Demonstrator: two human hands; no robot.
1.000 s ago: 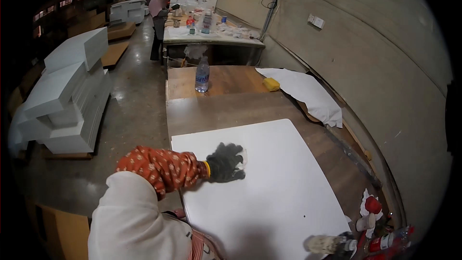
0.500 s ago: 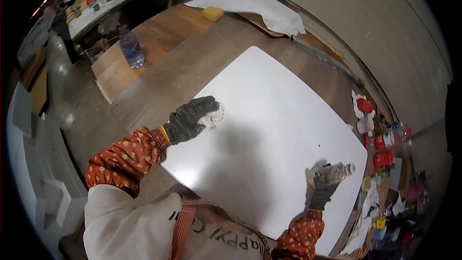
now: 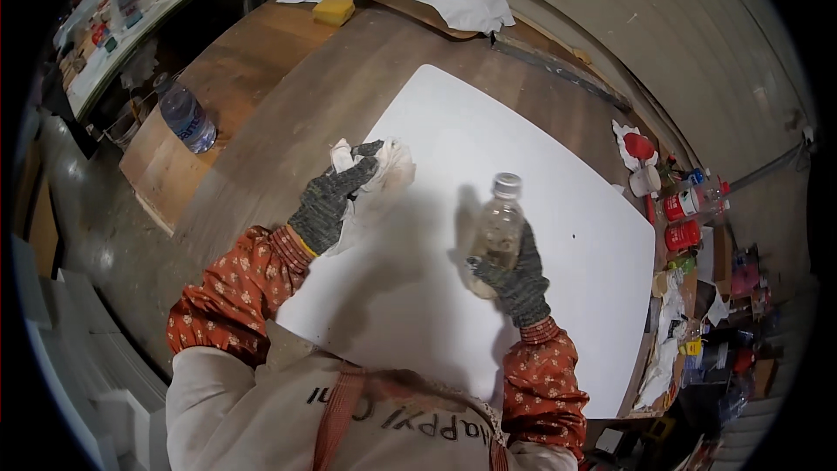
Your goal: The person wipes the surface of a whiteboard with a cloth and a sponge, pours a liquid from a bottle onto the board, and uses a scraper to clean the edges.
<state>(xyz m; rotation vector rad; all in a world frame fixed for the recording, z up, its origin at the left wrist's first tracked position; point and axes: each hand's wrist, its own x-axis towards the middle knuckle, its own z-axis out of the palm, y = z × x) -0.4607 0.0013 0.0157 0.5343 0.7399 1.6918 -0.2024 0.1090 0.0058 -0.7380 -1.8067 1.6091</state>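
Brown surface, big white panel lying on it.
Your right hand wraps its fingers round a clear capped bottle over the panel's middle; can't tell if its base touches. Your left hand, at the panel's left edge, has fingers bunched around a crumpled white wad. Yellow block sits far left.

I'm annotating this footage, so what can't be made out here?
Head view, unclear:
Part of the clear bottle: covered by the right hand.
Part of the white wad: behind the left hand.
Dark speck on the white panel: too small to identify.
White blocks, lower left: cut off by dark rim.
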